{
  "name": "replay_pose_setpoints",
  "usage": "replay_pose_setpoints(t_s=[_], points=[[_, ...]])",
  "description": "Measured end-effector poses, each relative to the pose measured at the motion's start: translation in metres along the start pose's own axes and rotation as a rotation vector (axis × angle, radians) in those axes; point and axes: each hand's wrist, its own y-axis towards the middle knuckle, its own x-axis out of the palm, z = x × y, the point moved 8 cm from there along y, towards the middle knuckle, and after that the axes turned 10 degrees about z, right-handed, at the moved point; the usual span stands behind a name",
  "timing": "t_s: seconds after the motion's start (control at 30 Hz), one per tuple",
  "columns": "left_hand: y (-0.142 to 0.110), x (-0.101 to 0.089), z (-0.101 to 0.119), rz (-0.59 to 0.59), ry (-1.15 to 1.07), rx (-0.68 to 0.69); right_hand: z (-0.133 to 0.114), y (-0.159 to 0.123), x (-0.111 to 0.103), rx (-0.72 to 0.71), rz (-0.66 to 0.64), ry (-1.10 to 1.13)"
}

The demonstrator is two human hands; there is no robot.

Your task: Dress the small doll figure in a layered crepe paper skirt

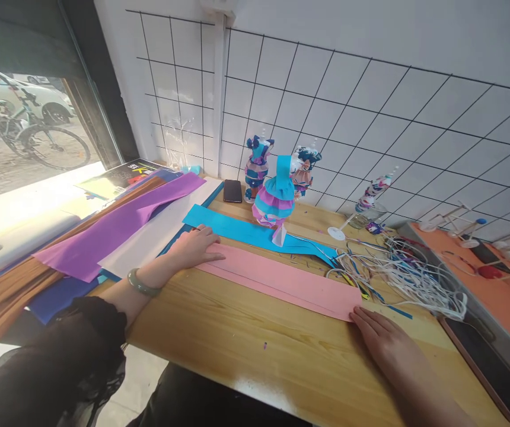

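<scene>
A long pink strip [281, 281] of paper or thin cloth lies flat on the wooden table [246, 338], with a thin line running along its length. At its left end rests my left hand [198, 246], fingers flat and thumb held out over the strip. My right hand [382, 335] touches the right end with outstretched fingers; its thumb is mostly hidden. Just behind the pink piece lies a bright blue strip [237, 231], its right end twisted. Beyond that stands a small figure in a ruffled blue, purple and pink dress [277, 196].
Purple [134, 228] and brown [24, 302] strips lie at left. Near the wall are a dark phone [232, 191] and several dressed figures. Tangled white cords [419, 279], an orange tray [499, 296] and a large dark phone-like device [490, 367] occupy the right side.
</scene>
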Motion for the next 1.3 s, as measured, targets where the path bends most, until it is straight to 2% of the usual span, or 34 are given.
replay_pose_setpoints(t_s=[0.2,0.3,0.4,0.5,0.6,0.67,0.77,0.83,0.9,0.97,1.1,1.17,1.23,1.3], points=[[0.002,-0.001,-0.003,0.023,-0.012,0.024,-0.005,0.002,-0.007,-0.033,0.043,-0.010],[0.003,-0.007,-0.013,0.013,-0.028,-0.017,-0.008,0.006,-0.010,-0.019,0.034,0.011],[0.002,-0.027,-0.027,0.089,-0.030,-0.065,-0.016,0.017,-0.014,0.013,0.043,0.044],[-0.002,-0.057,-0.041,0.211,-0.004,-0.088,-0.025,0.037,-0.016,0.022,0.061,0.076],[-0.008,-0.077,-0.052,0.252,0.048,-0.088,-0.034,0.061,-0.014,-0.007,0.085,0.076],[-0.012,-0.077,-0.063,0.197,0.093,-0.113,-0.039,0.076,-0.011,-0.039,0.100,0.052],[-0.016,-0.063,-0.077,0.090,0.158,-0.125,-0.046,0.090,-0.003,-0.080,0.096,0.033],[-0.016,-0.055,-0.079,0.112,0.189,-0.072,-0.049,0.093,0.001,-0.093,0.090,0.023],[-0.013,-0.048,-0.068,0.152,0.176,0.023,-0.051,0.092,0.004,-0.095,0.091,0.011],[-0.010,-0.043,-0.047,0.196,0.176,0.110,-0.052,0.090,0.006,-0.094,0.093,0.006],[-0.007,-0.033,0.026,0.256,0.145,0.380,-0.052,0.089,0.007,-0.085,0.089,0.011],[-0.011,-0.024,0.062,0.239,0.136,0.521,-0.052,0.091,0.007,-0.067,0.087,0.014],[-0.015,-0.018,0.088,0.262,0.117,0.615,-0.051,0.092,0.007,-0.044,0.085,0.023],[-0.020,-0.007,0.107,0.212,0.119,0.698,-0.050,0.094,0.006,-0.022,0.083,0.035]])
